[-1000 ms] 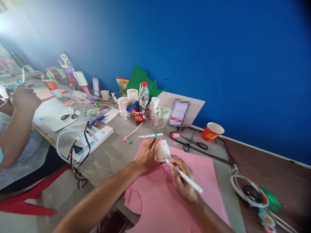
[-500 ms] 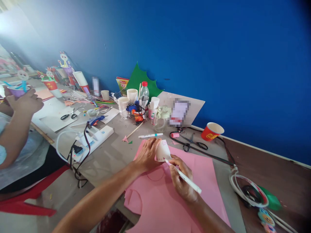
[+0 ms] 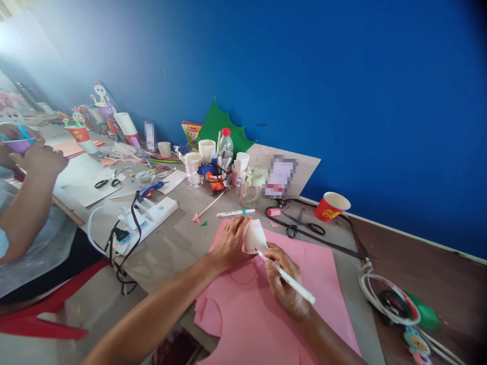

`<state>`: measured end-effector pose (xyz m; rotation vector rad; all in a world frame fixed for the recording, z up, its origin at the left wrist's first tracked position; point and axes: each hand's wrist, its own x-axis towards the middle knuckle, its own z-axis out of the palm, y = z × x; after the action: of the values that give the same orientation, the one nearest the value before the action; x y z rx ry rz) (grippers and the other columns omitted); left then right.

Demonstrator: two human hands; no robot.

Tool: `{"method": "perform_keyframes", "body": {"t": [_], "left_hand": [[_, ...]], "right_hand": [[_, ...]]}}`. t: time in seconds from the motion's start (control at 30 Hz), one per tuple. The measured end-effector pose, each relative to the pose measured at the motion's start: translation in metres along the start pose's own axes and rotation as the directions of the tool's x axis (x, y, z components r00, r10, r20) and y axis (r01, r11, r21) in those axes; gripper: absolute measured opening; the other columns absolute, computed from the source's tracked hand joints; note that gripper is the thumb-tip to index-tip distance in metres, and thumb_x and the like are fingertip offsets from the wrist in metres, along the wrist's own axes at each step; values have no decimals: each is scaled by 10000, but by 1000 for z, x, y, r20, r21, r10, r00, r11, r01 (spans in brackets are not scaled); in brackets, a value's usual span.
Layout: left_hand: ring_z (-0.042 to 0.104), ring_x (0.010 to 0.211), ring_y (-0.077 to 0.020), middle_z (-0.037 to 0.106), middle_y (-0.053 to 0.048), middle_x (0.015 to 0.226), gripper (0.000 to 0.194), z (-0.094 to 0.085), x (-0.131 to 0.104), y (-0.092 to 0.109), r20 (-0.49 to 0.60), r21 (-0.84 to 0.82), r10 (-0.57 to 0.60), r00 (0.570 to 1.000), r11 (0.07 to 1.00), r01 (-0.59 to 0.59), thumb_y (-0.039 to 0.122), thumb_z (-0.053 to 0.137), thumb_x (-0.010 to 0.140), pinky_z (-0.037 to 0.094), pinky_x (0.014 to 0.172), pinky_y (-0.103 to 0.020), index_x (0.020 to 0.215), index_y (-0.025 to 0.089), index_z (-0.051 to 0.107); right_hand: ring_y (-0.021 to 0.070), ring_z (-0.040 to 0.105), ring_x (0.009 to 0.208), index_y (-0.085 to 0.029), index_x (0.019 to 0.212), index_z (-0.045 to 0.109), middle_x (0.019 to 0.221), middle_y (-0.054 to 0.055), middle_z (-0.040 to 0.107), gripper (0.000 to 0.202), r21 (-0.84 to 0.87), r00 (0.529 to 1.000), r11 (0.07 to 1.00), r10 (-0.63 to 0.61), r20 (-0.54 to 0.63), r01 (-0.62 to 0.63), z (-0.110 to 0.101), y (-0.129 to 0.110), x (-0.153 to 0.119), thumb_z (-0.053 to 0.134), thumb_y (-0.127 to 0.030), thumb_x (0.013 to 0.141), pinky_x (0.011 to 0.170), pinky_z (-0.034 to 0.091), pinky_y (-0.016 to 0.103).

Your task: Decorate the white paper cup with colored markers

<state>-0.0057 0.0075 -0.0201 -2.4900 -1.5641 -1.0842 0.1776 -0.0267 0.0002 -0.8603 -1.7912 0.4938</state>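
A small white paper cup [image 3: 255, 235] with pink-purple marks near its edges is gripped by my left hand [image 3: 233, 242], whose fingers wrap its left side. My right hand [image 3: 286, 278] pinches a white marker [image 3: 294, 285], its tip at the cup's lower edge. Both hands are above a large pink sheet [image 3: 262, 324] with cut, curved edges at its left. Just beyond the sheet lies a second white marker [image 3: 236, 213] with a teal band.
Cups, a bottle [image 3: 225, 144] and a glass jar [image 3: 253, 190] stand behind. Scissors [image 3: 304, 223] and a red cup [image 3: 332, 206] are right. A power strip [image 3: 148, 223], glue gun [image 3: 150, 189] and another person's arms [image 3: 34, 187] are left.
The marker tip has shifted very slightly along the cup's lower edge, where the marks look a little darker. At the left, the other person's hands and purple cup have moved left and down.
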Motion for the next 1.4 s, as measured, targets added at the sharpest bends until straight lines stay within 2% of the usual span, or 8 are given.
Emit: {"method": "perform_keyframes", "body": {"t": [0.13,0.43,0.67,1.2,1.4], "left_hand": [[524,1213,-345,519,-200,1282,813,1,0,-1,-18,4,18,1000,1000,-18,449,686,777,440,1010,-519,1423,176,274],[510,1237,-354,514,-193,1306,812,0,1,0,45,10,-35,998,999,35,475,698,765,413,1040,-530,1416,195,302],[509,1234,-351,509,-203,1307,841,0,0,0,30,17,-12,999,1000,11,464,697,766,427,1018,-518,1426,180,259],[521,1222,-349,522,-201,1293,836,0,0,-1,12,25,-1,1000,1000,1,460,702,762,441,1010,-516,1426,172,285],[508,1234,-352,516,-202,1304,880,0,0,-1,22,23,-14,1000,1000,13,470,732,738,443,1012,-515,1433,176,279]], "right_hand": [[225,678,989,-211,927,605,859,65,677,119,15,1000,1000,-2,4,2,-1,-1,1,487,-191,921,753,564,299],[224,678,1004,-214,913,598,888,64,681,121,-3,1000,1000,16,-1,-16,-1,0,0,478,-201,923,743,556,285],[223,678,1004,-218,912,594,868,48,673,108,-11,1000,1000,0,7,0,-2,0,0,487,-203,918,731,560,280],[221,666,1031,-215,919,596,874,51,681,111,31,1000,999,9,12,-10,-2,2,-1,490,-182,916,770,553,285],[230,675,1019,-211,914,594,886,66,684,110,59,996,994,91,-3,-91,-1,10,-6,485,-220,928,743,547,288]]}}
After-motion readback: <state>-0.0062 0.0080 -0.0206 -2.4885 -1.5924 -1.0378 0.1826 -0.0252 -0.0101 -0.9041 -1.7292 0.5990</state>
